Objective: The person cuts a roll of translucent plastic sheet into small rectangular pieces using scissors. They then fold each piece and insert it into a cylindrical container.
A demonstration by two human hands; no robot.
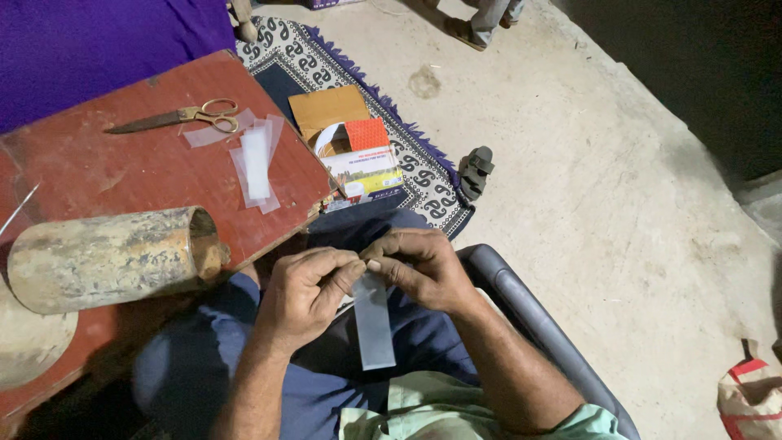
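Plastic strip (374,319), clear and long, hangs down over the person's lap near the bottom middle, pinched at its top end by both hands. Left hand (305,293) is closed on the top edge with thumb and fingers together, right hand (419,265) clamped on that same edge right beside it, fingertips of the two pretty much touching.

Going by size: concrete floor (586,179) takes up the whole right side. Then the red wooden desk (122,163) on the left, scuffed and worn. Behind it, far left, a purple cloth (90,41). A patterned rug (423,175) with a purple fringe lies on the floor past the desk's right edge. Dark grey chair arm (529,318) runs along the person's right side.

On the near-left part of the desk lies a big rusty metal cylinder (106,257) on its side, open end facing right, sitting between the desk's free area and the hands. Packages: a flat box (362,159) on the rug just right of the desk, brown flap at the far end, orange-red panel, white and yellow-green printed face. A tan bag with red trim (749,395) sits at the near right corner.

Smaller stuff: a pile of clear strips (257,159) on the desk, brass-handled scissors (175,118) just beyond them, and a dark sandal (475,171) on the floor by the rug's edge.
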